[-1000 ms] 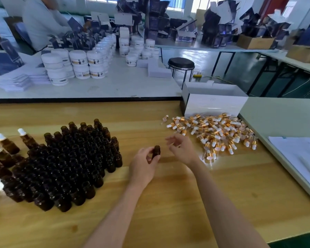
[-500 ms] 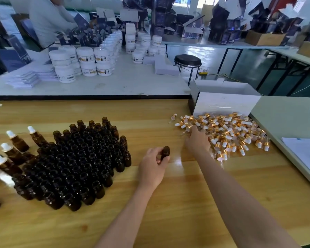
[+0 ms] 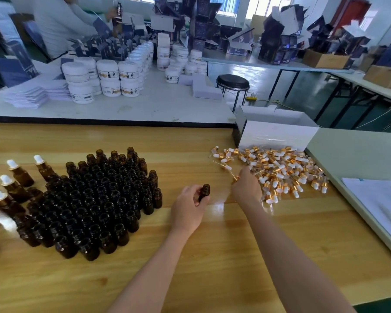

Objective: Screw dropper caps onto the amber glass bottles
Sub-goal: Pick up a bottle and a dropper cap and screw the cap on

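My left hand point(image 3: 189, 210) is shut on one open amber glass bottle point(image 3: 205, 192), held upright just above the wooden table point(image 3: 212, 263). My right hand point(image 3: 246, 187) rests on the near-left edge of the pile of gold-and-white dropper caps point(image 3: 282, 170), fingers curled down and pinching a dropper cap point(image 3: 235, 178). A dense cluster of open amber bottles point(image 3: 95, 199) stands to the left of my left hand. Several capped bottles point(image 3: 18, 175) stand at the far left.
A white open box point(image 3: 275, 135) sits behind the cap pile. Papers point(image 3: 382, 206) lie on the pale table to the right. Beyond the wooden table are white jars point(image 3: 108, 77), a black stool point(image 3: 233, 83), dark cartons and a person point(image 3: 61, 23).
My right hand went from beside the held bottle out to the cap pile and closed its fingers there. My left hand has kept hold of the bottle in about the same place.
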